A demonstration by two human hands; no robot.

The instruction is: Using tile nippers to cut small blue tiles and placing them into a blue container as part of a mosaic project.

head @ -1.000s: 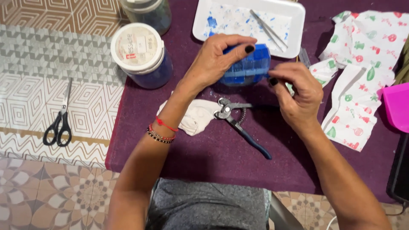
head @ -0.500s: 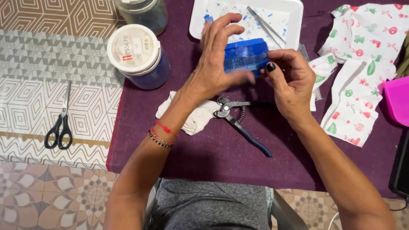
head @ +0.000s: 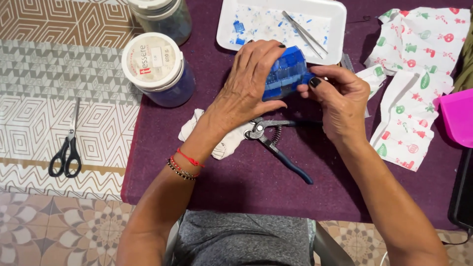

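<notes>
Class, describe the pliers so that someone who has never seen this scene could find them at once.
Start at the purple cloth covering the table. Just under the two hands holding a blue object lie the pliers, beside a crumpled white rag. Their dark blue handles and coiled spring set them apart from the black-handled scissors off to the left.

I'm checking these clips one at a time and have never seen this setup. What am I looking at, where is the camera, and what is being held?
There is no machine here: a person works with two bare hands, and the single camera sits on their head, looking down at a table with a purple cloth. The left hand wraps over a blue object that seems covered in small tiles, and the right hand touches its edge with the fingertips. Below the hands lie pliers with dark handles on a white rag. A white tray with blue bits and tweezers sits beyond. To the left stand a white-lidded jar and scissors; printed fabric pieces lie to the right.
</notes>
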